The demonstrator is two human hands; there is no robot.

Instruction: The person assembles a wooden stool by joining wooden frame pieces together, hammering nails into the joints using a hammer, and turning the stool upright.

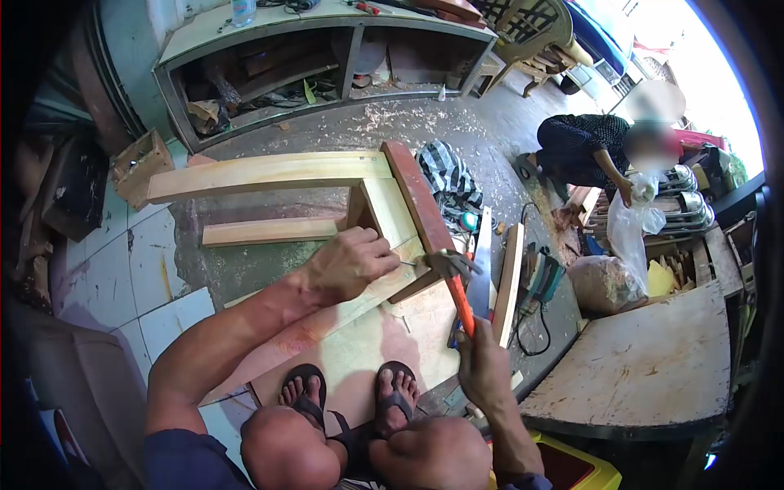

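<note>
My right hand (486, 363) is wrapped round the orange handle of a claw hammer (460, 302). The hammer's metal head is beside the corner of a pale wooden frame (286, 169), close to a nail (408, 263). Pinched fingers of my left hand (357, 263) hold that nail near the joint, its far end by the hammer head. A reddish-brown wooden piece (418, 196) runs along the frame's end. Another nail (406, 323) lies on the pale board (359, 351) by my feet.
Right of the frame lie a handsaw (482, 265), a wood strip (509, 278) and a teal power tool (543, 278) with a cord. A wooden box (140, 167) stands at left. Further right, a person (584, 151) bends over a plastic bag (629, 237). Shavings litter the floor.
</note>
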